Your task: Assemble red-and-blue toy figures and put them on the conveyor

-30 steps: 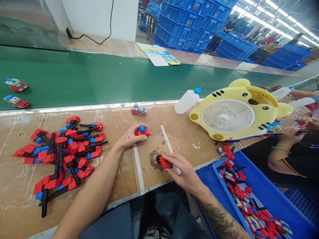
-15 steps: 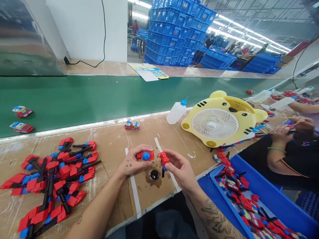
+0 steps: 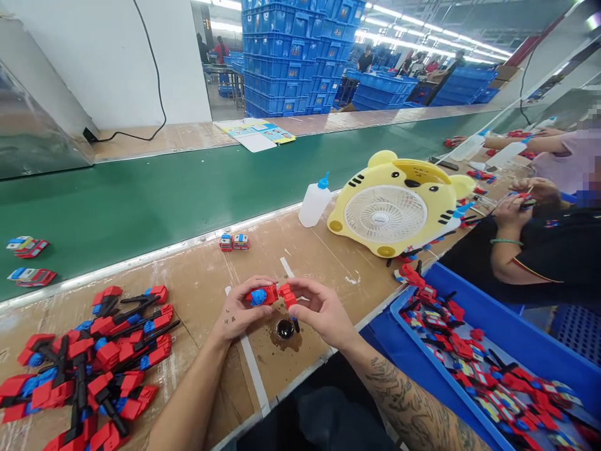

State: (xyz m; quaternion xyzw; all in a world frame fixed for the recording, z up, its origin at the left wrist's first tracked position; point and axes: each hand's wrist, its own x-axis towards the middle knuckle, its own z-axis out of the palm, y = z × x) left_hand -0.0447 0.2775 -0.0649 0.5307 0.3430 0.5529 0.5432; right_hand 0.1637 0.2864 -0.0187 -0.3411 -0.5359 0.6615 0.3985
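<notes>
My left hand (image 3: 237, 311) grips a red toy part with a blue knob (image 3: 261, 295). My right hand (image 3: 320, 311) pinches a second red part (image 3: 287, 294), whose black peg points down. The two parts touch end to end between my hands. Directly below them a small black pot (image 3: 284, 328) sits in a dark stain on a cardboard pad (image 3: 272, 360) at the bench's near edge.
A heap of red, blue and black parts (image 3: 87, 363) lies left. A blue bin (image 3: 521, 351) of parts is on the right. A yellow tiger fan (image 3: 392, 203), white squeeze bottle (image 3: 314, 202) and two small toy cars (image 3: 234, 242) stand behind. Beyond is a green conveyor (image 3: 164, 181). A co-worker's hands (image 3: 514, 210) work at right.
My right hand lifted its red part off the black pot and brought it against the part in my left hand. Both hands came together above the pot.
</notes>
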